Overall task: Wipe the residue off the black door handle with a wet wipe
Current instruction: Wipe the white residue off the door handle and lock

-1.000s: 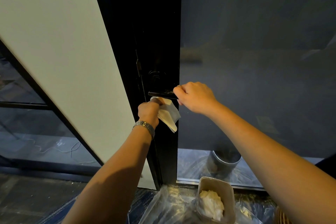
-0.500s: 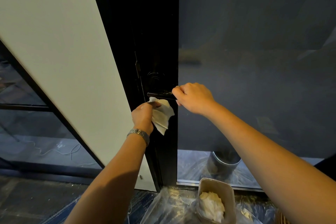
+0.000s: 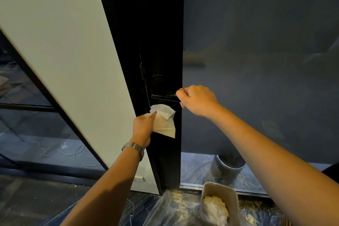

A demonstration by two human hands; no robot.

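Note:
The black door handle (image 3: 162, 96) is a horizontal lever on the black door stile (image 3: 161, 42). My right hand (image 3: 197, 100) grips the lever's right end with curled fingers. My left hand (image 3: 144, 125), with a metal watch on the wrist, pinches a white wet wipe (image 3: 163, 120) just below the handle. The wipe hangs loose and does not touch the lever. No residue can be made out on the dark handle.
A pale wall panel (image 3: 60, 51) slants along the left of the door, and dark frosted glass (image 3: 256, 60) fills the right. On the floor stands a plastic tub (image 3: 232, 191) with crumpled white wipes, on clear plastic sheeting (image 3: 170, 209). A dark bin (image 3: 228, 168) sits behind the glass.
My left hand has dropped down and left with the wipe, from touching the lever's left end to hanging below it. The right hand keeps its grip.

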